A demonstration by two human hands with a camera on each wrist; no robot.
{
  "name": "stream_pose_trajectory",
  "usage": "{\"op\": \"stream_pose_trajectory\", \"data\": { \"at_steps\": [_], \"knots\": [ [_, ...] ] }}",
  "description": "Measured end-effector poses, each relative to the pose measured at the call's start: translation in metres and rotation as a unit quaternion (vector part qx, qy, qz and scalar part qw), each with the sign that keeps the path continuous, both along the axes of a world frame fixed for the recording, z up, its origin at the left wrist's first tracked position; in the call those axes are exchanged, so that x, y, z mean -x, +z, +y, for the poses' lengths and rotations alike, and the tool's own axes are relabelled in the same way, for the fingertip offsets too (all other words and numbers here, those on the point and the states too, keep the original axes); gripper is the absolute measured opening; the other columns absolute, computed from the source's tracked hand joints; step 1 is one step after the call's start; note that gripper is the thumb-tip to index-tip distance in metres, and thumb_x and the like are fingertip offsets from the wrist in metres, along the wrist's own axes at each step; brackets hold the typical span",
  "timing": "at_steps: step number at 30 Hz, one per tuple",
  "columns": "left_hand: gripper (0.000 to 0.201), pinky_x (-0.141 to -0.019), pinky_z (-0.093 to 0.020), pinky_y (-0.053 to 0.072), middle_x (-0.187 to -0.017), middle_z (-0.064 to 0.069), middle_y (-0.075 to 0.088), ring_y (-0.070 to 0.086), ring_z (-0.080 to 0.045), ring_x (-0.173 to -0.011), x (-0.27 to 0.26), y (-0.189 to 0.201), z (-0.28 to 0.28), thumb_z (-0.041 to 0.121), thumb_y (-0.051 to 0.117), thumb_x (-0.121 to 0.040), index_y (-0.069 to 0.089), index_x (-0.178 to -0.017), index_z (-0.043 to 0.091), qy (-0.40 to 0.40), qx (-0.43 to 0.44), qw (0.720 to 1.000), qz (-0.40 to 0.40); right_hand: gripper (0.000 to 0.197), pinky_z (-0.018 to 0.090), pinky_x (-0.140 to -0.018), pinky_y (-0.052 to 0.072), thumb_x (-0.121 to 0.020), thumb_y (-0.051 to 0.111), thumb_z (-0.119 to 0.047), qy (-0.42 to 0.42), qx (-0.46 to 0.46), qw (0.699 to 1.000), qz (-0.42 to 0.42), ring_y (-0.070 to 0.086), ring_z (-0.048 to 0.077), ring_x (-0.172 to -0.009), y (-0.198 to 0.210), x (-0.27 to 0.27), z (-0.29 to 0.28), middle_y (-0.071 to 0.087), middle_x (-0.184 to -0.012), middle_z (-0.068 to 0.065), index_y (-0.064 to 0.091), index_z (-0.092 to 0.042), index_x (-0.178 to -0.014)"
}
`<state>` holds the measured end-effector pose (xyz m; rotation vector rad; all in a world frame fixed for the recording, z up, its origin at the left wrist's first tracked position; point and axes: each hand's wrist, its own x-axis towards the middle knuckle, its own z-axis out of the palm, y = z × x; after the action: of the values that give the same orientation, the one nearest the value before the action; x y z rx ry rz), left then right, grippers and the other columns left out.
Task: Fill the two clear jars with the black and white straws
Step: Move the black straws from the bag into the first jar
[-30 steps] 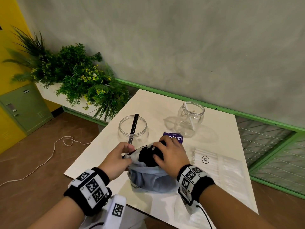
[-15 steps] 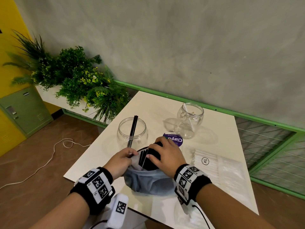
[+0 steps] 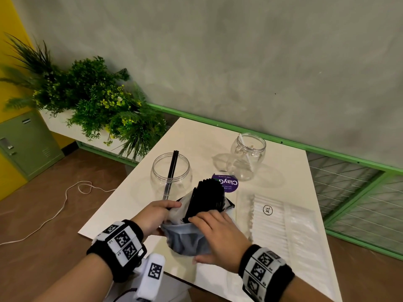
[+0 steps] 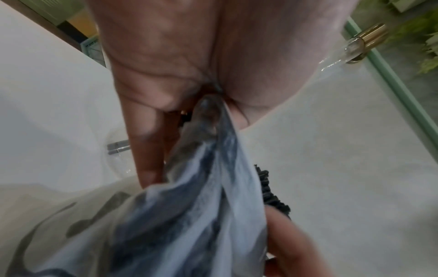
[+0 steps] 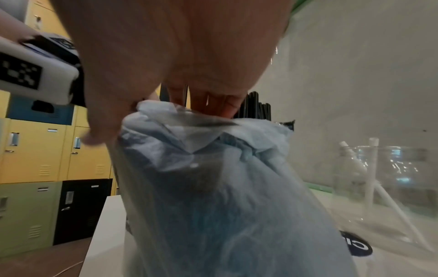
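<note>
A bundle of black straws (image 3: pixel 209 196) sticks up out of a bluish plastic bag (image 3: pixel 186 240) near the table's front edge. My left hand (image 3: pixel 171 207) pinches the bag's left rim (image 4: pixel 211 116). My right hand (image 3: pixel 204 226) grips the bag's near side, fingers over the rim against the straws (image 5: pixel 257 110) and thumb low on the bag (image 5: pixel 225 187). The left clear jar (image 3: pixel 171 173) holds a couple of black straws (image 3: pixel 173 164). The right clear jar (image 3: pixel 247 158) holds a white straw (image 3: pixel 248 162). How deep the bundle reaches is hidden by the bag.
A flat clear pack of white straws (image 3: pixel 281 225) marked XL lies right of the bag. A purple round label (image 3: pixel 227 184) lies between the jars. The white table (image 3: pixel 209 138) meets a green rail and grey wall behind; plants (image 3: pixel 98 105) stand at the left.
My right hand slid from the top of the black bundle down to the bag's rim. The bag is pushed lower, so the black straws stand more exposed. My left hand stayed on the rim.
</note>
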<state>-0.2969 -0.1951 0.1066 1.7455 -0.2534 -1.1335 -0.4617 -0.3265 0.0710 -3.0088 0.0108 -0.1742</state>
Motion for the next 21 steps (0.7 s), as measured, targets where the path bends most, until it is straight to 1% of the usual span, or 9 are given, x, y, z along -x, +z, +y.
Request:
{"op": "stream_pose_trajectory", "data": {
  "at_steps": [2, 5, 9, 11, 13, 15, 17, 19, 21],
  "knots": [
    [0.05, -0.062, -0.031, 0.049, -0.091, -0.017, 0.066, 0.057, -0.029, -0.078, 0.001, 0.0, -0.002, -0.015, 0.036, -0.077, 0.066, -0.103, 0.015, -0.002, 0.013, 1.0, 0.012, 0.079, 0.034, -0.087, 0.038, -0.061, 0.067, -0.063, -0.019, 0.023, 0.999, 0.014, 0.053, 0.019, -0.097, -0.006, -0.002, -0.001, 0.061, -0.105, -0.006, 0.043, -0.024, -0.125],
    [0.043, -0.063, -0.032, 0.049, -0.093, -0.02, 0.063, 0.056, -0.028, -0.078, 0.001, -0.003, -0.002, -0.009, 0.035, -0.082, 0.064, -0.108, 0.01, 0.028, 0.05, 0.997, 0.044, 0.053, 0.031, -0.074, 0.038, -0.057, 0.07, -0.053, -0.032, 0.049, 0.998, -0.015, 0.057, 0.015, -0.078, -0.005, -0.007, -0.003, 0.06, -0.084, -0.011, 0.053, -0.029, -0.101],
    [0.013, -0.061, -0.032, 0.05, -0.093, -0.016, 0.058, 0.058, -0.023, -0.077, 0.005, -0.004, -0.001, 0.011, 0.058, -0.089, 0.063, -0.101, 0.009, 0.047, 0.072, 0.995, 0.043, 0.04, 0.029, -0.067, 0.039, -0.057, 0.068, -0.036, -0.048, 0.003, 0.998, -0.027, 0.058, 0.015, -0.071, -0.003, -0.008, -0.005, 0.059, -0.079, -0.01, 0.048, -0.028, -0.091],
    [0.03, -0.063, -0.03, 0.052, -0.094, -0.012, 0.06, 0.061, -0.021, -0.079, 0.009, -0.007, 0.0, 0.024, 0.076, -0.075, 0.06, -0.098, 0.014, -0.019, 0.041, 0.999, -0.027, 0.046, 0.027, -0.065, 0.032, -0.054, 0.071, -0.03, -0.058, -0.008, 0.998, -0.038, 0.058, 0.016, -0.066, -0.007, -0.008, -0.007, 0.059, -0.075, -0.01, 0.041, -0.027, -0.089],
    [0.051, -0.061, -0.027, 0.051, -0.093, -0.007, 0.061, 0.06, -0.015, -0.072, 0.012, -0.006, 0.0, 0.036, 0.083, -0.057, 0.058, -0.099, 0.021, -0.112, 0.016, 0.988, -0.109, 0.056, 0.024, -0.063, 0.024, -0.049, 0.079, -0.028, -0.083, -0.029, 0.994, -0.058, 0.053, 0.017, -0.055, -0.011, -0.007, -0.008, 0.057, -0.067, -0.009, 0.035, -0.028, -0.085],
    [0.056, -0.056, -0.021, 0.047, -0.09, -0.003, 0.061, 0.056, -0.007, -0.06, 0.014, -0.004, 0.001, 0.034, 0.084, -0.056, 0.053, -0.101, 0.025, -0.176, 0.006, 0.967, -0.186, 0.064, 0.024, -0.059, 0.023, -0.042, 0.084, -0.027, -0.108, -0.031, 0.991, -0.073, 0.044, 0.017, -0.046, -0.015, -0.005, -0.007, 0.053, -0.06, -0.01, 0.032, -0.028, -0.081],
    [0.052, -0.053, -0.02, 0.045, -0.085, -0.002, 0.061, 0.053, -0.006, -0.055, 0.014, -0.006, 0.001, 0.026, 0.084, -0.062, 0.05, -0.101, 0.025, -0.19, 0.0, 0.953, -0.238, 0.063, 0.022, -0.055, 0.024, -0.038, 0.082, -0.02, -0.108, -0.026, 0.99, -0.087, 0.039, 0.017, -0.045, -0.019, -0.003, -0.004, 0.051, -0.059, -0.009, 0.033, -0.027, -0.077],
    [0.044, -0.055, -0.021, 0.046, -0.081, -0.001, 0.06, 0.053, -0.01, -0.061, 0.013, -0.008, 0.001, 0.02, 0.081, -0.064, 0.051, -0.096, 0.024, -0.169, 0.005, 0.95, -0.263, 0.055, 0.021, -0.057, 0.023, -0.041, 0.079, -0.014, -0.092, -0.039, 0.989, -0.107, 0.04, 0.017, -0.049, -0.024, -0.001, -0.002, 0.049, -0.063, -0.007, 0.036, -0.025, -0.075],
    [0.036, -0.059, -0.021, 0.045, -0.081, -0.001, 0.059, 0.052, -0.012, -0.067, 0.012, -0.01, 0.001, 0.012, 0.078, -0.068, 0.053, -0.091, 0.023, -0.143, 0.007, 0.951, -0.274, 0.046, 0.02, -0.061, 0.029, -0.051, 0.078, -0.018, -0.072, -0.037, 0.99, -0.112, 0.045, 0.016, -0.055, -0.026, 0.001, 0.0, 0.049, -0.069, -0.007, 0.04, -0.024, -0.077]
  ]
}}
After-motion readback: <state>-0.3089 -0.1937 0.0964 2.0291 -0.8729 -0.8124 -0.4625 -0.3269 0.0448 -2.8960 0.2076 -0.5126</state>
